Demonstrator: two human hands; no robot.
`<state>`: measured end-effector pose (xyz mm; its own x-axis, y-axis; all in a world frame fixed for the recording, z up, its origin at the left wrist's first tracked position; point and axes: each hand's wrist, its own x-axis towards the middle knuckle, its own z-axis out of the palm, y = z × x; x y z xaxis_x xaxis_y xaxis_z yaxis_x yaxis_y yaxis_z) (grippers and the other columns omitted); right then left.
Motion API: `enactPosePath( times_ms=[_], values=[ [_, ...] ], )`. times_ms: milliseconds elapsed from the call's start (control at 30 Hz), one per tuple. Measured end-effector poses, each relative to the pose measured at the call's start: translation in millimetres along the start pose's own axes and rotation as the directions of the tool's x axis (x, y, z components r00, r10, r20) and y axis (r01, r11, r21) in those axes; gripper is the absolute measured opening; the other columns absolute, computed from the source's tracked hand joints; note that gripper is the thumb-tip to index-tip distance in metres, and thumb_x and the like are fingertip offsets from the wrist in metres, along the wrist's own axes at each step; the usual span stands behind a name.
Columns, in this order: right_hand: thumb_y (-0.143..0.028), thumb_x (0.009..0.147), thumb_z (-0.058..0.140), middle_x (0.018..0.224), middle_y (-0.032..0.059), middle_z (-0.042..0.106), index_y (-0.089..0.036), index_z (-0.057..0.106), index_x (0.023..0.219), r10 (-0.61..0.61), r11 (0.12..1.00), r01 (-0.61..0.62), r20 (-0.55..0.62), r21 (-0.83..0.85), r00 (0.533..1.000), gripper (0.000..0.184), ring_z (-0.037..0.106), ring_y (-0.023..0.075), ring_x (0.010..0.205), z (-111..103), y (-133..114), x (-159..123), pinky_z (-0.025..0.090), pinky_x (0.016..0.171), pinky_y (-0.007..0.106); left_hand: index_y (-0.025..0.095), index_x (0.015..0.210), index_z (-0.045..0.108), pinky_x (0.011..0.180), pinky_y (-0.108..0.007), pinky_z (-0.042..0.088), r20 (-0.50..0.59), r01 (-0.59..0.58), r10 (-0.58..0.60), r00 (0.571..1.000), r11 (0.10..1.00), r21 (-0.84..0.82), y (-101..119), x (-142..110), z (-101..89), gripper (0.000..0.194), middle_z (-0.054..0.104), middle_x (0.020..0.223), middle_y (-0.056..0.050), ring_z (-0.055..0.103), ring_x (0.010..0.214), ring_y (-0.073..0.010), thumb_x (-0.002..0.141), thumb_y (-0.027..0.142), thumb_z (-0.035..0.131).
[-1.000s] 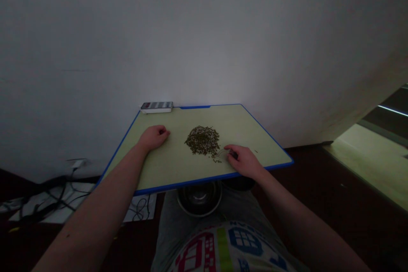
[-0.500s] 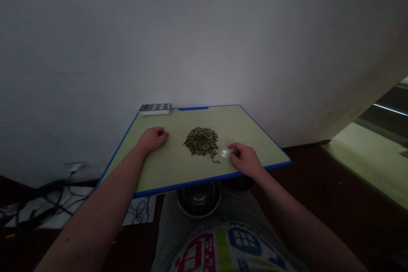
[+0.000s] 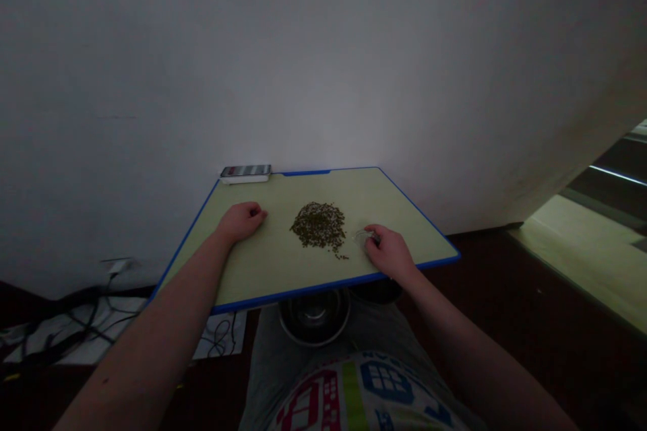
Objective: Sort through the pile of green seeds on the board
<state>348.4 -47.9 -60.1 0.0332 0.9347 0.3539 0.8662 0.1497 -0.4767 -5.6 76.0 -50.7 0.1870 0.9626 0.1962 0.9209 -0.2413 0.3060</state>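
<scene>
A loose pile of small brown-green grains or beans (image 3: 318, 224) lies in the middle of a pale board with a blue rim (image 3: 293, 291). My right hand (image 3: 389, 250), just right of the pile, grips a small clear plastic piece (image 3: 361, 237); its exact kind does not show. A few stray grains trail off the pile's near right side. To the left of the pile, my left hand (image 3: 243, 219) rests on the board with its fingers curled in. Whatever may be inside those fingers is hidden.
A phone (image 3: 247, 170) lies on a white box (image 3: 245, 179) at the board's far left corner, against the wall (image 3: 323, 67). Below the near edge sits a metal bowl (image 3: 314, 339) on my lap, with a dark container (image 3: 377, 291) beside it. Cables (image 3: 91, 320) lie on the floor at left.
The clear plastic piece in my right hand has turned and shifted slightly right, away from the pile. My left hand stays in place.
</scene>
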Motion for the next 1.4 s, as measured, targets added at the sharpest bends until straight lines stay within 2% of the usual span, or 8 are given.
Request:
enactPosePath(
  times_ms=[100, 400, 700, 1067, 1233, 1400],
  values=[
    [-0.022, 0.075, 0.048, 0.076, 0.005, 0.068, -0.015, 0.065, 0.103, -0.002, 1.0, 0.002, -0.006, 0.021, 1.0, 0.033, 0.056, 0.0142, 0.06, -1, 1, -1, 0.042, 0.062, 0.025, 0.019, 0.069, 0.059, 0.056, -0.028, 0.033, 0.005, 0.01, -0.01, 1.0, 1.0, 0.007, 2, -1, -0.9, 0.037, 0.061, 0.068, -0.005, 0.052, 0.062, -0.0174, 0.076, 0.05, 0.04],
    [-0.025, 0.078, 0.048, 0.073, 0.0035, 0.067, -0.016, 0.064, 0.107, -0.059, 0.998, 0.056, 0.085, 0.038, 0.995, 0.034, 0.056, 0.0133, 0.058, 0, -4, 1, 0.041, 0.06, 0.025, 0.019, 0.07, 0.06, 0.056, -0.028, 0.034, 0.004, 0.008, -0.008, 1.0, 1.0, 0.014, 4, -1, -1.5, 0.038, 0.062, 0.069, -0.005, 0.053, 0.064, -0.0174, 0.076, 0.05, 0.039],
    [-0.023, 0.078, 0.049, 0.078, 0.0064, 0.069, -0.014, 0.064, 0.107, 0.056, 0.996, -0.056, 0.009, -0.063, 0.998, 0.034, 0.059, 0.0154, 0.065, 2, 2, 10, 0.041, 0.064, 0.025, 0.019, 0.068, 0.059, 0.055, -0.028, 0.034, 0.006, 0.008, -0.008, 1.0, 1.0, 0.016, 3, -2, -1.9, 0.036, 0.061, 0.065, -0.004, 0.053, 0.061, -0.0169, 0.077, 0.048, 0.04],
    [-0.022, 0.079, 0.046, 0.088, 0.0122, 0.07, -0.013, 0.064, 0.108, 0.109, 0.962, -0.128, -0.093, -0.241, 0.99, 0.035, 0.063, 0.0218, 0.077, -11, 24, 35, 0.043, 0.072, 0.031, 0.019, 0.07, 0.061, 0.056, -0.028, 0.034, -0.007, -0.007, 0.007, 1.0, 1.0, 0.003, 0, 0, 0.4, 0.036, 0.062, 0.068, -0.004, 0.054, 0.062, -0.0175, 0.076, 0.048, 0.041],
    [-0.024, 0.079, 0.047, 0.081, 0.0093, 0.069, -0.012, 0.064, 0.107, 0.072, 0.991, -0.082, -0.086, -0.11, 0.994, 0.035, 0.061, 0.0186, 0.071, -18, 32, 30, 0.044, 0.07, 0.029, 0.019, 0.07, 0.06, 0.056, -0.028, 0.034, -0.019, -0.026, 0.026, 0.999, 1.0, 0.004, -3, 1, 3.3, 0.036, 0.062, 0.068, -0.004, 0.053, 0.063, -0.0175, 0.077, 0.048, 0.041],
    [-0.028, 0.077, 0.05, 0.074, 0.0041, 0.066, -0.015, 0.065, 0.103, 0.014, 0.999, -0.017, 0.081, 0.034, 0.997, 0.033, 0.057, 0.0149, 0.062, -24, 30, 5, 0.042, 0.062, 0.027, 0.02, 0.071, 0.06, 0.055, -0.028, 0.034, -0.022, -0.008, 0.008, 1.0, 1.0, -0.009, -4, 0, 4.1, 0.034, 0.062, 0.068, -0.004, 0.053, 0.062, -0.0167, 0.076, 0.048, 0.041]
  ],
)
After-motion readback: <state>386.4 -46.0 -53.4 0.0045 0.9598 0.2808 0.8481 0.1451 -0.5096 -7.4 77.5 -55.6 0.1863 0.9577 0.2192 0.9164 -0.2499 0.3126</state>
